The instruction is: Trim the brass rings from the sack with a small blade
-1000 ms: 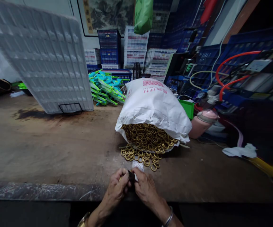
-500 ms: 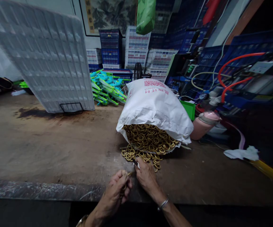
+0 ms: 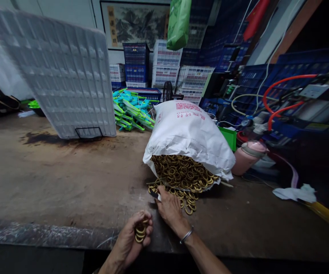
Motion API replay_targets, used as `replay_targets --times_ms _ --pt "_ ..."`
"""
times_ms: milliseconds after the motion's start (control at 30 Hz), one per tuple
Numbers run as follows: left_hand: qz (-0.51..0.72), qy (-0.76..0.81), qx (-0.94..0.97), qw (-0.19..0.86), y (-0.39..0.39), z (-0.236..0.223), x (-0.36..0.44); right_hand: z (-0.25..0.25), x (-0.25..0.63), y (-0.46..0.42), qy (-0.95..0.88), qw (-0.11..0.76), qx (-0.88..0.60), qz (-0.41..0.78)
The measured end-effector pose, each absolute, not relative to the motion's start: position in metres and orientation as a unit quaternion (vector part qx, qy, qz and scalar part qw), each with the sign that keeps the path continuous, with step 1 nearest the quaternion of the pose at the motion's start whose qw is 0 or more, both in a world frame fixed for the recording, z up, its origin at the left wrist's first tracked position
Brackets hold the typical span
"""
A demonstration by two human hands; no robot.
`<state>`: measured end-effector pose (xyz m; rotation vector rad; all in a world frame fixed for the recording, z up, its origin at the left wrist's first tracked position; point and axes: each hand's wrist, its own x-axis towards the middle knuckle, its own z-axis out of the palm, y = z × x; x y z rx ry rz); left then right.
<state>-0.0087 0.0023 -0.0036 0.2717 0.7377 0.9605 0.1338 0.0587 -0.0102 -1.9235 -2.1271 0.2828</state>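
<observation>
A white sack [image 3: 191,133] lies on its side on the worn workbench [image 3: 53,182], its open mouth spilling gold-coloured metal rings [image 3: 181,175] onto the bench. My left hand [image 3: 134,234], near the front edge, is curled around a small stack of these rings. My right hand [image 3: 168,205] reaches into the spilled rings at the sack's mouth, its fingers pinched on something small, dark and white that I cannot make out. A bracelet circles my right wrist.
A large white moulded tray [image 3: 58,80] leans upright at the back left. Blue-green plastic parts [image 3: 130,108] lie behind the sack. A pink flask [image 3: 250,154], a green box [image 3: 228,137], red hoses and machinery crowd the right. Stacked crates line the rear wall.
My hands were together at the bench edge; the right hand has moved forward to the spilled rings, while the left stayed back holding its stack of rings, palm now turned up.
</observation>
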Motion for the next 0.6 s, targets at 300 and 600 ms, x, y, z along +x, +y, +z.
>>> replay_targets --times_ms 300,600 --pt "0.460 0.396 0.186 0.773 0.007 -0.003 0.003 -0.017 0.143 0.054 -0.692 0.236 -0.657 0.186" --pt "0.434 0.509 0.382 0.638 0.021 -0.008 0.023 -0.014 0.147 0.040 -0.550 0.421 -0.558 0.457"
